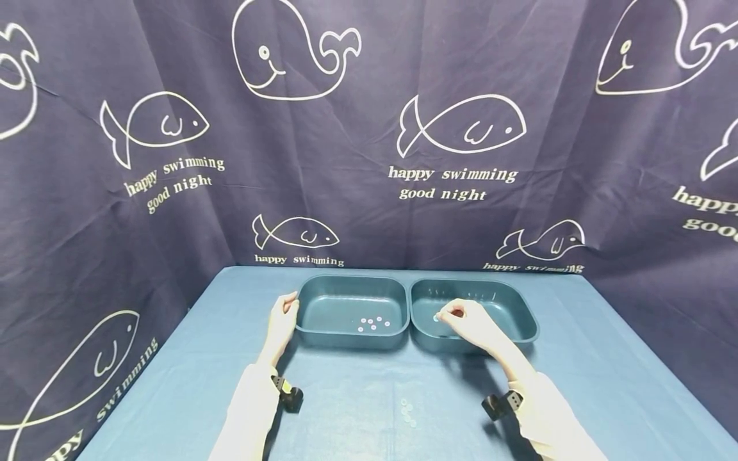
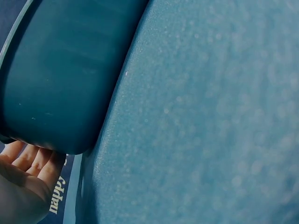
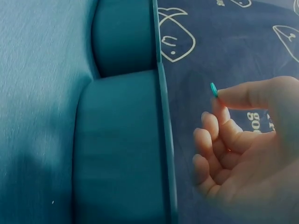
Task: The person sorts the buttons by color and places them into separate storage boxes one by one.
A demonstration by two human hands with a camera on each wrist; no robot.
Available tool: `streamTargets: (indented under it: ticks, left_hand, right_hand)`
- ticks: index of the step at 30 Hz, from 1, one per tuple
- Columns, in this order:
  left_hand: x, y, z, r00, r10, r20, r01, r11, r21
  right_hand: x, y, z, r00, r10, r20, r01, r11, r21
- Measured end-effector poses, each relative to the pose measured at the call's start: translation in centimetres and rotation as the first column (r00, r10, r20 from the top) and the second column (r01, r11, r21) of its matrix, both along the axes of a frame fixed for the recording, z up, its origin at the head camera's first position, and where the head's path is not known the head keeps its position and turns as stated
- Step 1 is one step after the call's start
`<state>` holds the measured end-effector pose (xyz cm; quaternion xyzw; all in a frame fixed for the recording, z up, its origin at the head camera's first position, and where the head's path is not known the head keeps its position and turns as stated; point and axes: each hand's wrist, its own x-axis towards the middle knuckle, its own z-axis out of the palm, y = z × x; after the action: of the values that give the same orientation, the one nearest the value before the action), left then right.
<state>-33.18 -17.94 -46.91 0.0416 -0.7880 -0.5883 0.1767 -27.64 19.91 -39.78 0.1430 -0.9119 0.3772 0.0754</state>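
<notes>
My right hand (image 1: 469, 320) is over the right blue-green bin (image 1: 533, 333), thumb and index finger pinching a small turquoise button (image 3: 213, 89) seen nearly edge-on. The other fingers of that hand curl loosely. At the outer end of the left bin (image 1: 346, 340) is my left hand (image 1: 282, 323); its fingers (image 2: 39, 163) lie against the end wall in the left wrist view, and its thumb is hidden there. Several pale pink button-like discs (image 1: 373, 327) lie on the left bin's floor, toward its right side.
Several pale greenish discs (image 1: 408, 416) lie on the blue tabletop (image 1: 346, 410) in front of the bins. The bins stand side by side. A dark curtain (image 1: 369, 128) with white fish and whale drawings hangs behind and at both sides.
</notes>
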Motion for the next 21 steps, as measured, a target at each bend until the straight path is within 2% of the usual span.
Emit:
streamTargets:
  ticks: [9, 21]
  left_hand:
    - [0.1, 0.0, -0.1, 1.0, -0.002, -0.008, 0.002, 1.0, -0.008]
    - [0.1, -0.1, -0.1, 1.0, 0.006, -0.015, -0.006, 1.0, -0.015]
  right_hand:
    - [-0.9, 0.7, -0.6, 0.997, -0.069, 0.024, 0.069, 0.997, -0.018]
    - [-1.9, 1.6, -1.1, 0.993, -0.114, 0.014, 0.114, 0.993, -0.004]
